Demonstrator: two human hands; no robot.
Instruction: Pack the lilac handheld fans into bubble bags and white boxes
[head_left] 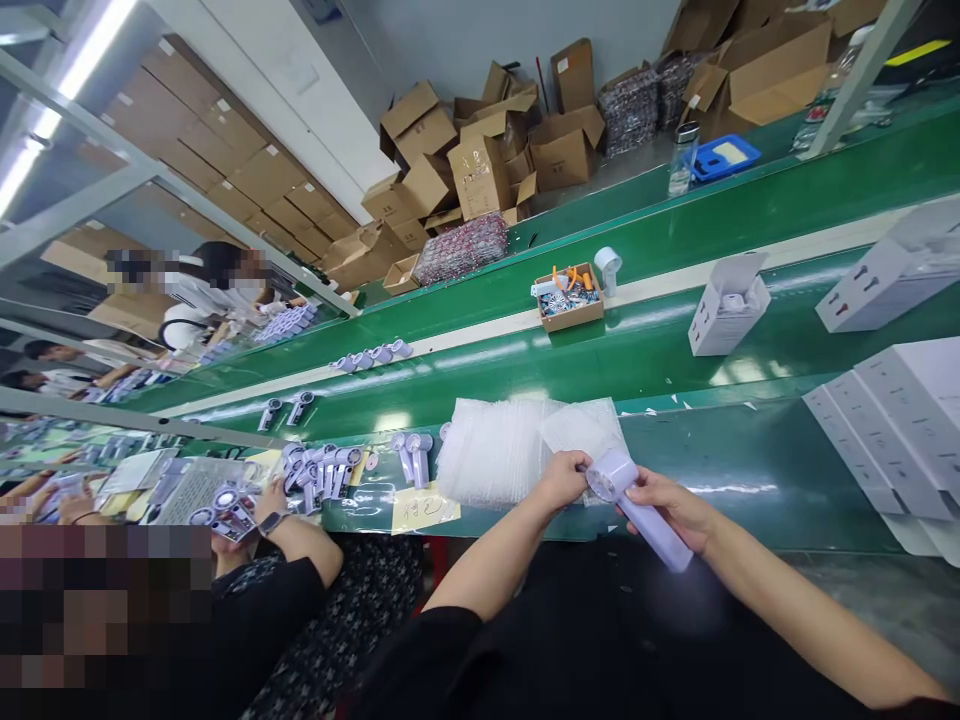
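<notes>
A lavender handheld fan (651,525) is in front of me at the table's edge, its round head tilted up to the left and its handle slanting down to the right. My right hand (671,508) is closed around the upper handle just below the head. Against the left side of the head, my left hand (564,480) has its fingers curled in a grip; part of them is hidden. Just beyond both hands lies a stack of white bubble-wrap bags (495,450), with a loose bag (581,428) on its right end.
Two lavender fans (420,462) and a yellow paper (426,510) lie left of the bags. A co-worker's hand (271,500) is farther left among more fans. Ahead, the green conveyor (465,355) carries a carton of small parts (574,318). White boxes (885,430) stand right.
</notes>
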